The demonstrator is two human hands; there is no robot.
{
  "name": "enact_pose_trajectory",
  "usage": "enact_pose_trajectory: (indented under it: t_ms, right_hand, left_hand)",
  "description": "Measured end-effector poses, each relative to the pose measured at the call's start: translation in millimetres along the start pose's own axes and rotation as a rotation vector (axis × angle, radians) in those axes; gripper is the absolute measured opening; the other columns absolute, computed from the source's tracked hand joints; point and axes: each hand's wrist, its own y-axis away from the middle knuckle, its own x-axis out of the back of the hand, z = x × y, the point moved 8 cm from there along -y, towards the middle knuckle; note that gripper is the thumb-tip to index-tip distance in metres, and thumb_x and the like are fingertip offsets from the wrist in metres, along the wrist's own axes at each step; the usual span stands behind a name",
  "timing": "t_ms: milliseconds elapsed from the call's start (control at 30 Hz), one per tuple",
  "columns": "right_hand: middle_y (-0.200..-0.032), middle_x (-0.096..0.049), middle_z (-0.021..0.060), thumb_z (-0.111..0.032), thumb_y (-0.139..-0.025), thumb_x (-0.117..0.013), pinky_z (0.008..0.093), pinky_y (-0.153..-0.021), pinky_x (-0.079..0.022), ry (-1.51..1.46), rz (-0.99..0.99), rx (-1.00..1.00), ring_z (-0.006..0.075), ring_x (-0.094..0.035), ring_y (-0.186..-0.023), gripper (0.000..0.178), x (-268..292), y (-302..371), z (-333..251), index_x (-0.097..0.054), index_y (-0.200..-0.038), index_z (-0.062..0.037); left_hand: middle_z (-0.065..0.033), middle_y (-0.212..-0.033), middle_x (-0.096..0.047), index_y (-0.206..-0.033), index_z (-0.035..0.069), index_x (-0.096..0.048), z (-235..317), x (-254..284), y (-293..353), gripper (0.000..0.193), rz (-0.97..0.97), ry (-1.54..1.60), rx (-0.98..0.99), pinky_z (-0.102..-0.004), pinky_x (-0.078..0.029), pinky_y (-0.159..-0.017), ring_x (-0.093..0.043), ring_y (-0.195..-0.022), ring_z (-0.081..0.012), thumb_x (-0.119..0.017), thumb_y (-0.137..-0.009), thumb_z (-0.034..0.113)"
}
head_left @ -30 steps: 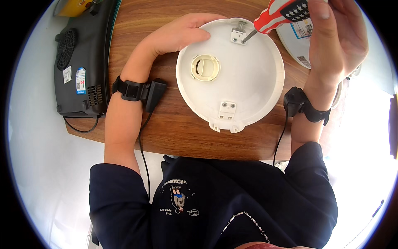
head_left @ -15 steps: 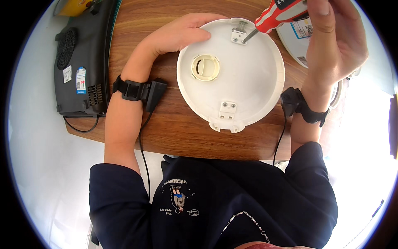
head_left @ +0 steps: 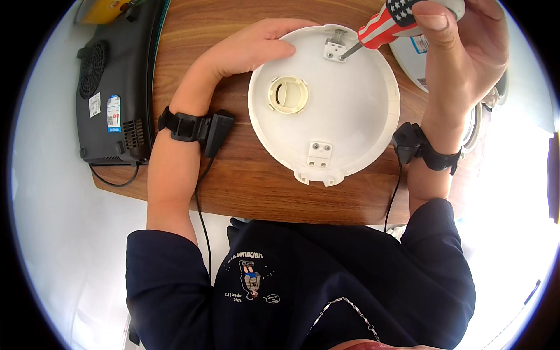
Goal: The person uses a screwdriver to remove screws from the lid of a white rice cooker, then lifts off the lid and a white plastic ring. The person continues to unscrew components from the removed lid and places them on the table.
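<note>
A round white plastic cover (head_left: pixel 350 111) lies with its hollow side up in front of me. My left hand (head_left: pixel 254 48) grips its far left rim, thumb over the inner edge and the other fingers mostly hidden. In my right hand (head_left: pixel 461 67) is a screwdriver (head_left: pixel 382 30) with a red, white and dark star-patterned handle. Its shaft slants down to the right-hand screw of a small white bracket (head_left: pixel 335 52) near the far rim. A second bracket (head_left: pixel 319 154) with two screws sits near the close rim. Left of centre is a cream round vent knob (head_left: pixel 289 95).
A black appliance (head_left: pixel 111 73) with a fan grille and labels lies at the left of the wooden table (head_left: pixel 233 195). Behind it shows part of a yellow object (head_left: pixel 105 9). Another white round part (head_left: pixel 407 63) is partly hidden beyond my right hand. Cables run from both wrist straps.
The screwdriver handle has turned, showing more of its stars. My right hand has shifted slightly left, its thumb lower along the handle. My left hand and the cover are nearly still.
</note>
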Motion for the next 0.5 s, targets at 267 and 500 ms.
enact_pose_trajectory:
  t_ms: [267, 500]
  right_hand:
    - [-0.103, -0.063, 0.0126, -0.041, -0.097, -0.071, 0.0288, -0.082, -0.052, -0.243, 0.055, -0.235, 0.0181, -0.062, -0.094, 0.045, -21, -8, -28, -0.059, -0.116, -0.0019]
    - [-0.104, -0.061, 0.0113, -0.029, -0.095, -0.074, 0.0316, -0.085, -0.052, -0.167, -0.132, 0.002, 0.019, -0.062, -0.094, 0.032, -14, -12, -23, -0.063, -0.109, -0.0036]
  left_hand:
    - [-0.0116, -0.129, -0.069, -0.145, 0.0, -0.056, -1, 0, 2, 0.06, -0.003, 0.03, 0.017, -0.0296, -0.056, -0.093, -0.068, -0.112, -0.0165, -0.052, -0.086, 0.011]
    - [-0.0128, -0.138, -0.063, -0.152, -0.001, -0.046, -3, 0, 2, 0.061, -0.081, 0.021, 0.046, -0.0323, -0.052, -0.103, -0.063, -0.122, -0.0176, -0.059, -0.094, 0.015]
